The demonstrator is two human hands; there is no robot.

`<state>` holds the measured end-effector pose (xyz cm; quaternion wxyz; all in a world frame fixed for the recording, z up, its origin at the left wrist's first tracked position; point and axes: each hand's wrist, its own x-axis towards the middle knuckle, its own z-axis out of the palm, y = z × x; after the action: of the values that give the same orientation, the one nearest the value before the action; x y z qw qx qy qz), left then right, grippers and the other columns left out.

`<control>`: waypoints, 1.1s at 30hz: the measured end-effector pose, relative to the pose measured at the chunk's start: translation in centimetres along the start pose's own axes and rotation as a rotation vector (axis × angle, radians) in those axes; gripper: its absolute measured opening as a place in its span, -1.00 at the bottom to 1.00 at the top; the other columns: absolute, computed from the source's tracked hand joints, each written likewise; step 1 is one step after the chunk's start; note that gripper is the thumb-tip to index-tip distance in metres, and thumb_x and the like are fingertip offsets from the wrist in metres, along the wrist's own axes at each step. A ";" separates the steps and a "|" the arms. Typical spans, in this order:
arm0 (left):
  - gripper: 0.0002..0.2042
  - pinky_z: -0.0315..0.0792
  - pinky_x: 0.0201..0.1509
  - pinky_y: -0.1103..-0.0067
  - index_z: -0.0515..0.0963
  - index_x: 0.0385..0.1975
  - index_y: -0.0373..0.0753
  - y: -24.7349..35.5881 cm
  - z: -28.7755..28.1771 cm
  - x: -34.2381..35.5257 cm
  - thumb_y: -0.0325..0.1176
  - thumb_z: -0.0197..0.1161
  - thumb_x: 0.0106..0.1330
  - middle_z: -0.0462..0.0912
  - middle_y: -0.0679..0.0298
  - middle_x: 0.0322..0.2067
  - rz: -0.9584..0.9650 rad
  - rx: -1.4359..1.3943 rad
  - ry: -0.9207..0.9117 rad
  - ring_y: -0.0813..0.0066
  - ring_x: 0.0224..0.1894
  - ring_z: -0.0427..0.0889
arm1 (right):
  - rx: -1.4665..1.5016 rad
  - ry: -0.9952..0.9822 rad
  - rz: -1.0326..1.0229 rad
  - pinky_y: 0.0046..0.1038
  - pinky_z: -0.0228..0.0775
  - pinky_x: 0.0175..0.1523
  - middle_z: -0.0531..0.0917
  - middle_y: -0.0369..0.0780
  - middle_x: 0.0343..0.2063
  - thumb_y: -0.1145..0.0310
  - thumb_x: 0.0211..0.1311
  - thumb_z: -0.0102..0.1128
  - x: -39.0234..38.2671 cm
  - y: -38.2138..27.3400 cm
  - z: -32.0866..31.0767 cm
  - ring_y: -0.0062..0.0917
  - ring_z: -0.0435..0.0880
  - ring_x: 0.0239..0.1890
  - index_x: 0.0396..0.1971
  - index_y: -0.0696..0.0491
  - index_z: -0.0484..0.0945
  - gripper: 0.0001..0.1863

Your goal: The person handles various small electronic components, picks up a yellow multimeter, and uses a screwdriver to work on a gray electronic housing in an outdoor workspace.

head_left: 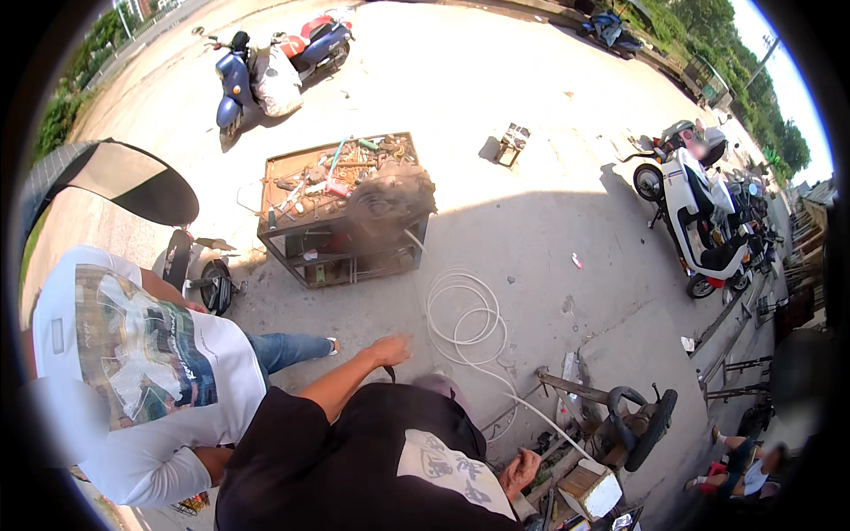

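My left hand [390, 350] is held out in front of me with its fingers closed. A short dark piece juts from below it, too small to name. Nearest to it is a coil of pale hose [465, 310] on the concrete. At my right side hangs my right hand [520, 473], its fingers loosely bent and apart, with nothing seen in it. Close by that hand are a small wooden box with a white face [591, 492] and assorted clutter. Ahead stands a metal workbench cart [297, 257], its top heaped with tools and parts [323, 181]; a blurred brownish patch covers its right corner.
A person in a white shirt [217, 354] stands close on my left. A stand with black tyre-like rings [651, 429] is at right. Scooters [699, 208] line the right side; others [235, 84] stand far left. A small box [513, 144] sits on the sunlit ground.
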<state>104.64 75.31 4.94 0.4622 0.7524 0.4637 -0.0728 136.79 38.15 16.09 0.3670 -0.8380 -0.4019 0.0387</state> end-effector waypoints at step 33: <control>-0.49 0.50 0.33 0.12 0.47 0.32 -0.32 0.2 -37.9 24.3 -0.26 0.37 0.45 0.67 -0.24 0.17 -0.165 -0.683 0.943 -0.30 0.27 0.61 | 0.445 -0.612 0.713 -0.49 0.46 -0.27 0.64 -0.36 -0.47 0.21 0.42 0.49 30.1 -3.9 16.1 -0.66 0.56 -0.41 -0.32 0.17 0.64 -0.69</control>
<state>106.27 119.48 13.26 0.4153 0.4733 0.6735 0.3873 148.69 70.29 13.80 0.3660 -0.7747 -0.1624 0.4893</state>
